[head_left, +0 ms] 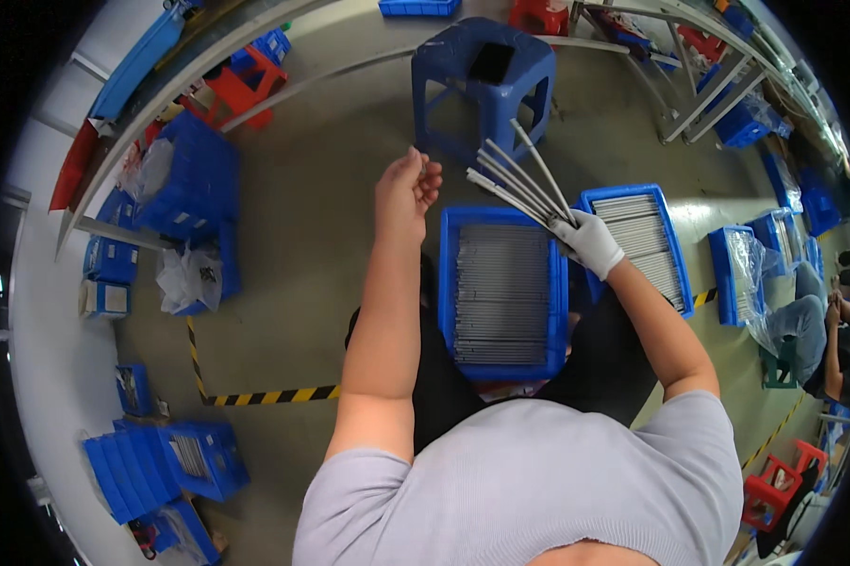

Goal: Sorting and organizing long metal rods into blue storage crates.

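My right hand (590,242), in a white glove, grips a fanned bundle of thin metal rods (517,184) whose far ends point up and left. My bare left hand (409,193) is raised to the left of the rods, apart from them, with its fingers curled in; whatever they may hold is hidden. Between my knees stands a blue bin (450,283), filled with grey rods (502,292) lying side by side. A second blue bin (672,212) sits to its right, partly behind my right arm, and holds lighter silvery rods (633,226).
A blue plastic stool (482,85) with a dark flat object (491,63) on top stands ahead. Stacked blue crates (189,179) line the left side. Yellow-black tape (274,396) marks the floor. At the far right a person (807,325) sits near bins (727,274) covered with plastic.
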`<act>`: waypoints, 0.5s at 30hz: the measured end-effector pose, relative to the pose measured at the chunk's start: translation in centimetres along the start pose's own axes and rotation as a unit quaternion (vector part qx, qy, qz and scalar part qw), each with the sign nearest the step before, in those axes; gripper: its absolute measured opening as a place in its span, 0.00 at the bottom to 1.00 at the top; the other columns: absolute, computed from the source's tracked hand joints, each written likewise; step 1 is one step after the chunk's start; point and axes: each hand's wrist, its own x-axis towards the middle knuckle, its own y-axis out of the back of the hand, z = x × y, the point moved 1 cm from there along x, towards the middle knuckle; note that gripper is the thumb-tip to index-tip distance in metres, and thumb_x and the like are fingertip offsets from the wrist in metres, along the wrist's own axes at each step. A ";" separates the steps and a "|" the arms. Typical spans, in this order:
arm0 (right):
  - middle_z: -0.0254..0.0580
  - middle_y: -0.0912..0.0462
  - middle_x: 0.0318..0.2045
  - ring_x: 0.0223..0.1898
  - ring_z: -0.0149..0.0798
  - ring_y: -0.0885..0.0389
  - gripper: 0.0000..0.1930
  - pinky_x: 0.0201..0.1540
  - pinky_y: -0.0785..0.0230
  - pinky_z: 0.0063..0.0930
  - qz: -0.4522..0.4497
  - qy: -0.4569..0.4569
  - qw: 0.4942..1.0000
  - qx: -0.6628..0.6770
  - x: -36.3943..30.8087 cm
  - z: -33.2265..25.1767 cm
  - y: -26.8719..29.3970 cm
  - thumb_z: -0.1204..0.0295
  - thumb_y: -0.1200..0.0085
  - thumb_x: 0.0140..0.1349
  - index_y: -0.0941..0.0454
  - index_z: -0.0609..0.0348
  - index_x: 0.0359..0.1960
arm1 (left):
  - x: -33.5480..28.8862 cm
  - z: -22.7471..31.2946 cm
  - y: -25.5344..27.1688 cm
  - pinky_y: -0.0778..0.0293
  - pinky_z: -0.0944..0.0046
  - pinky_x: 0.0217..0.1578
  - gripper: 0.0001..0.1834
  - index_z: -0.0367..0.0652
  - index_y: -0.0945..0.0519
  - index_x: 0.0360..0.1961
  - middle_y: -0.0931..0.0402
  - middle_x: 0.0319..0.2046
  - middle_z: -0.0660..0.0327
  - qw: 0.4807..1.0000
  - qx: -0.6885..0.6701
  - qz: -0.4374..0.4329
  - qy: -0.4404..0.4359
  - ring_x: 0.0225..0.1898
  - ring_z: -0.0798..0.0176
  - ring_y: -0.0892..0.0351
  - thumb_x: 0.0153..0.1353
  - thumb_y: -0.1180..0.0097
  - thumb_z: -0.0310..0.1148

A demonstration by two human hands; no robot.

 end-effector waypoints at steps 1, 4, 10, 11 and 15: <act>0.32 0.28 0.17 0.15 0.23 0.34 0.12 0.16 0.43 0.18 -0.012 0.008 0.999 0.031 -0.4 -0.8 0.5 0.65 0.46 0.63 0.23 0.64 0.39 | -0.2 -0.1 -0.3 0.32 0.71 0.30 0.12 0.45 0.24 0.35 0.21 0.30 0.63 1.000 0.003 -0.005 -0.007 0.29 0.70 0.25 0.62 0.44 0.43; 0.29 0.29 0.16 0.14 0.22 0.36 0.11 0.16 0.45 0.17 0.015 0.045 0.996 0.079 -0.4 -0.8 1.0 0.67 0.46 0.63 0.23 0.65 0.37 | -0.6 -0.7 -1.1 0.32 0.71 0.32 0.11 0.46 0.23 0.35 0.21 0.30 0.64 0.999 0.026 -0.037 0.014 0.30 0.71 0.25 0.62 0.44 0.43; 0.53 0.21 0.22 0.24 0.50 0.22 0.14 0.28 0.31 0.35 0.138 0.164 0.965 -0.150 0.8 1.1 0.8 0.61 0.42 0.59 0.21 0.62 0.34 | -0.9 -1.2 -2.1 0.31 0.71 0.33 0.12 0.47 0.22 0.37 0.21 0.32 0.64 0.995 0.044 -0.087 0.035 0.32 0.71 0.24 0.61 0.42 0.43; 0.54 0.21 0.22 0.25 0.52 0.21 0.14 0.28 0.30 0.37 0.151 0.187 0.956 -0.168 0.7 1.0 0.8 0.61 0.41 0.58 0.21 0.62 0.33 | -0.8 -1.3 -2.2 0.31 0.71 0.33 0.12 0.47 0.21 0.37 0.21 0.32 0.64 0.994 0.040 -0.093 0.045 0.33 0.71 0.24 0.61 0.42 0.43; 0.52 0.21 0.20 0.24 0.51 0.21 0.15 0.28 0.29 0.38 0.169 0.212 0.936 -0.225 -0.1 0.1 0.9 0.59 0.40 0.56 0.22 0.61 0.30 | -0.8 -1.8 -2.6 0.31 0.70 0.34 0.11 0.47 0.22 0.37 0.20 0.33 0.64 0.991 0.045 -0.110 0.067 0.34 0.69 0.23 0.61 0.42 0.42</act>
